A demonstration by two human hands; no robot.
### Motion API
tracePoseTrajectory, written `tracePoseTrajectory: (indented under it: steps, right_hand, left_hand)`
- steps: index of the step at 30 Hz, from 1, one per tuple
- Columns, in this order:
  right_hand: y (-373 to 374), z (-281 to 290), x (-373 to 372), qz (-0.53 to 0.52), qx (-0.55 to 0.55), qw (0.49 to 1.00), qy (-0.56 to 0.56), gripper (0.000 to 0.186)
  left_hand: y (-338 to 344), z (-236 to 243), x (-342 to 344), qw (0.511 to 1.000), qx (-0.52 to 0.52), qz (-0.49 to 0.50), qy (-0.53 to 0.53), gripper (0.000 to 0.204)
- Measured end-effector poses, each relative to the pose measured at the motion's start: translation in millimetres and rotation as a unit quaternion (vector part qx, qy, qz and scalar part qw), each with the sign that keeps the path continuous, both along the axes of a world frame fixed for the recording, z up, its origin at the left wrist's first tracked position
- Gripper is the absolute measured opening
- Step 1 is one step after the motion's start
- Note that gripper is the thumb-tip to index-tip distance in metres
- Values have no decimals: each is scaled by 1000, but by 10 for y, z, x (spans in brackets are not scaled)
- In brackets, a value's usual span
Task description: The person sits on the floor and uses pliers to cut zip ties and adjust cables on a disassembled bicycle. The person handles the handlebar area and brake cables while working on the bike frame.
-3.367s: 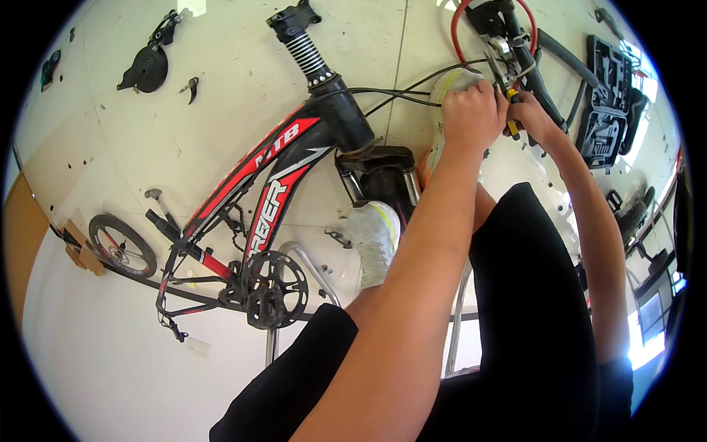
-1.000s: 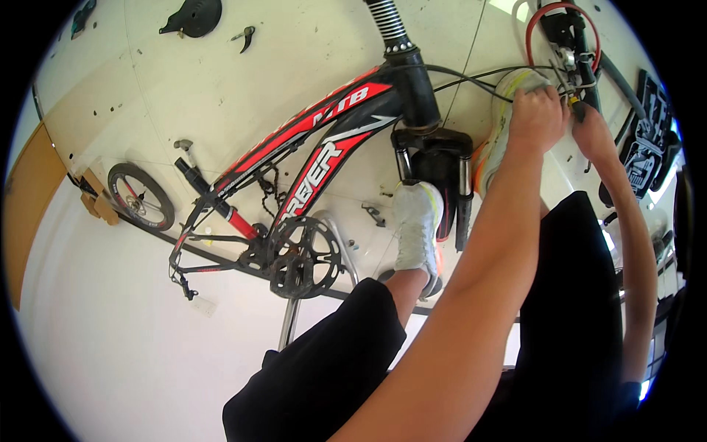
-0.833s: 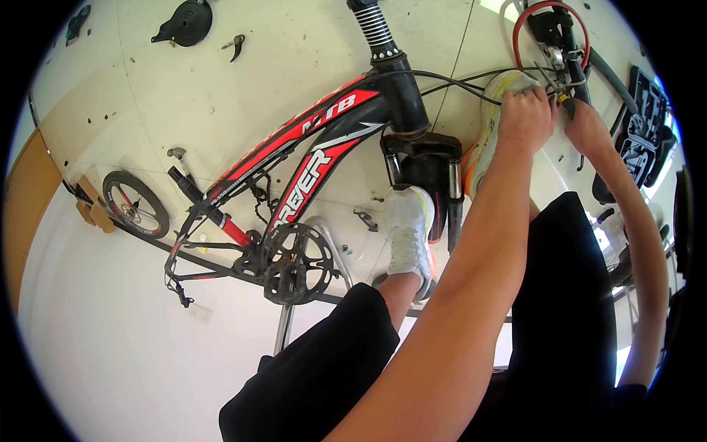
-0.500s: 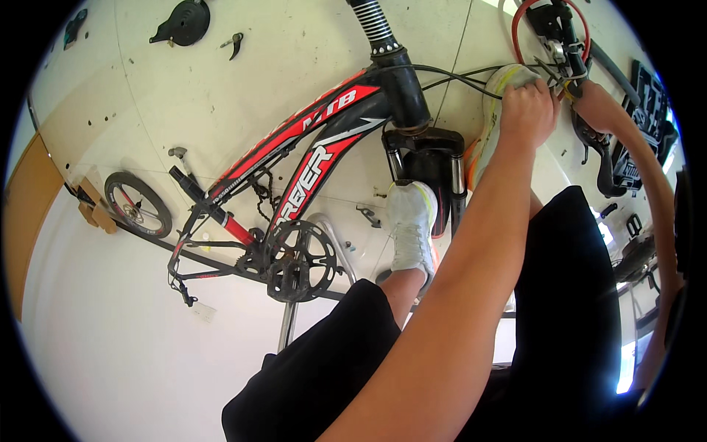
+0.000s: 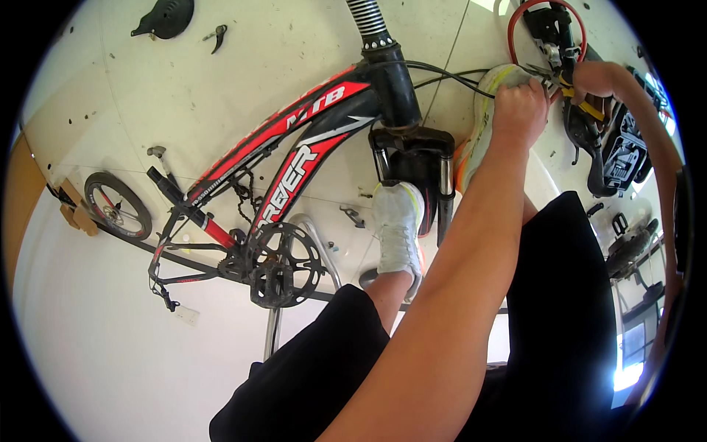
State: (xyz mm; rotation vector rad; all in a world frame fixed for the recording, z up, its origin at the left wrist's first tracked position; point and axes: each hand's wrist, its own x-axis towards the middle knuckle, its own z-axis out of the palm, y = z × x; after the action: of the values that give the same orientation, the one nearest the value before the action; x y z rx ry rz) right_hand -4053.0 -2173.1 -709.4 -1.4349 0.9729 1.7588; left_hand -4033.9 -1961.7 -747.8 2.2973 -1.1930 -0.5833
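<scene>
My left hand [image 5: 521, 112] is closed on a black cable [image 5: 449, 74] that runs over from the bicycle's head tube, just above my light shoe [image 5: 492, 79]. To its right, my right hand [image 5: 598, 79] is wrapped round yellow-handled pliers [image 5: 591, 110]. Their jaws point left, close to the cables and my left fist. Whether the jaws touch a cable, I cannot tell. Beyond the pliers lies the black handlebar [image 5: 565, 31] with a looped red cable [image 5: 513, 31]. The red and black bicycle frame [image 5: 294, 173] stretches across the middle, with its fork [image 5: 412, 158] beside my other shoe.
A small wheel [image 5: 118, 206] lies at the left. The crankset [image 5: 286, 265] is on the frame near a metal stand [image 5: 273, 331]. A black cover [image 5: 168, 18] and a small lever [image 5: 219, 38] lie on the far floor. A tool case [image 5: 630, 151] is at the right.
The view has shifted slightly, moving the frame left. My right hand has turned, so the pliers' yellow handles now show more and the jaws sit nearer my left fist, which keeps its grip.
</scene>
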Motion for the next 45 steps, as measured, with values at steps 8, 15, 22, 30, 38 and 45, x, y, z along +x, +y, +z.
tracePoseTrajectory:
  steps: [8,15,22,30,38,45]
  right_hand:
    - [485,-21,-782,-259,-100,947,-163,33]
    - [1198,-78,-902,-435,-186,843,-254,18]
    - [1251,-93,-1009,-351,-276,845,-296,28]
    - [417,468,-561,-408,-63,902,-128,24]
    - [107,389,-259,-316,23,948,-33,25]
    - [777,142,-737,-528,-66,832,-157,26]
  left_hand:
    - [19,69,-11,993,77,-58,68,17]
    - [36,95,65,993,69,-45,85,16]
    - [40,244,159,990,28,-139,-16,17]
    - [-378,445,321,977,-17,-206,-47,9]
    - [-430,247,622,984,23,-149,92,16]
    - [-474,315,565,973,74,-4,218,22]
